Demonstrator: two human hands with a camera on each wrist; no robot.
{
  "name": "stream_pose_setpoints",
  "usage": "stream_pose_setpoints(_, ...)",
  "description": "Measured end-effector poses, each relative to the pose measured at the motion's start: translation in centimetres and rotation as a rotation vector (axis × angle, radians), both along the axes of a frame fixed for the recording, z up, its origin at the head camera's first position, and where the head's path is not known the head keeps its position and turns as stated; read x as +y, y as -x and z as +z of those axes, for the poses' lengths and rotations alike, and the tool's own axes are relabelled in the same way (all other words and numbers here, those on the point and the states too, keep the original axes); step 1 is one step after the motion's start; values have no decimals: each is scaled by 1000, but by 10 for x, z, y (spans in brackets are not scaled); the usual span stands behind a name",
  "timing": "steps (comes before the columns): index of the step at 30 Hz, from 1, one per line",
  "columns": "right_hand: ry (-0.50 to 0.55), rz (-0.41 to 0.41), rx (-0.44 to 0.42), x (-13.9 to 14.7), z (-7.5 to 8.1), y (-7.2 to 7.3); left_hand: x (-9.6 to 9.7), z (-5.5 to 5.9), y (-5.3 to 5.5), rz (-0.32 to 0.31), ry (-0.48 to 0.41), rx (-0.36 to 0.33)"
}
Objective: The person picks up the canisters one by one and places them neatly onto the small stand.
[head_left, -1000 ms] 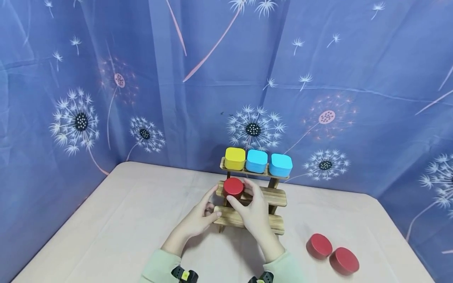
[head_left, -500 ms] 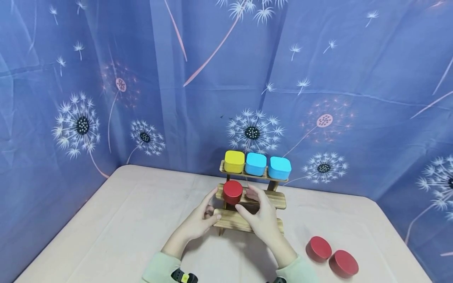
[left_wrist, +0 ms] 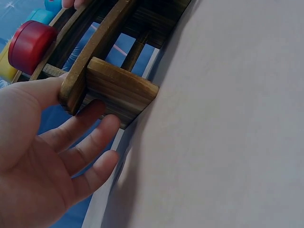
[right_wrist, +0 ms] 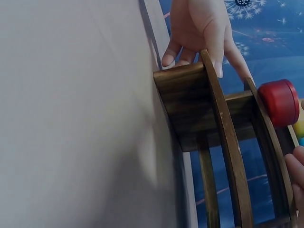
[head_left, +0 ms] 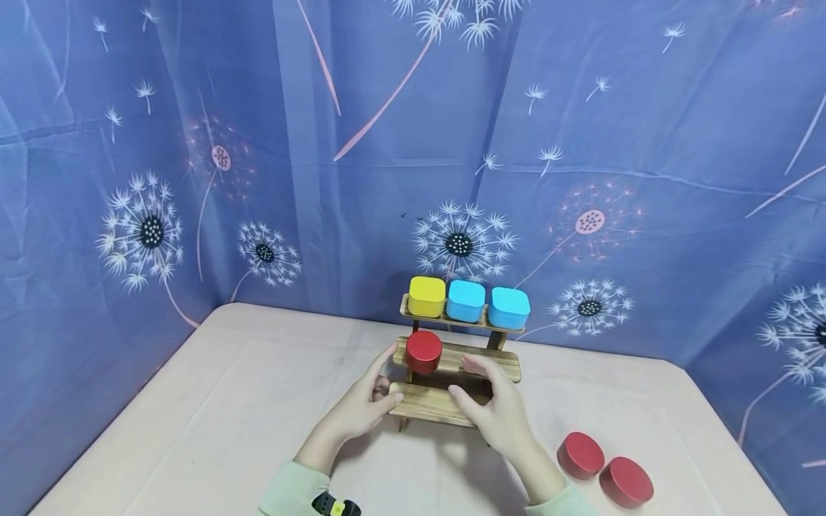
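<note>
A round red tin stands at the left end of the middle tier of a three-tier wooden stand. My left hand touches the stand's left end, its thumb at the lowest board and its index finger reaching to the middle one. Its other fingers hang relaxed beside the side panel, as the left wrist view shows. My right hand is in front of the stand's right half, thumb and fingers apart, holding nothing and clear of the red tin. Only its fingers show at the right wrist view's edge.
On the top tier stand a yellow square tin and two light-blue square tins. Two more round red tins lie on the pale tablecloth at right. A blue dandelion-print curtain hangs behind.
My right hand has let go of the red tin and drawn away to the right and towards me. The tin stays on the middle tier; my left hand stays at the stand.
</note>
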State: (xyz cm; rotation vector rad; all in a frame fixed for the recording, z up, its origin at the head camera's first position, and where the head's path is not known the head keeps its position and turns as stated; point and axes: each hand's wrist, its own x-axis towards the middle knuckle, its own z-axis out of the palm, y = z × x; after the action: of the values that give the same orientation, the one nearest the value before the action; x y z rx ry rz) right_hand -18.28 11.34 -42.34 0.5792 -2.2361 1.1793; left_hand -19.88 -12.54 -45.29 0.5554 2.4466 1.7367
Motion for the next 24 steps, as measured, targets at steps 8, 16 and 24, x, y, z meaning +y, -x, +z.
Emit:
stream_pose_setpoints(8, -33, -43, 96, 18, -4, -6, 1, 7, -4, -20, -7, -13)
stream_pose_setpoints(16, 11, -107, -6, 41, -7, -16, -2, -15, 6, -9, 3, -4)
stream_pose_setpoints(24, -15, -242, -14, 74, -7, -22, -2, -14, 5, 11, 16, 13)
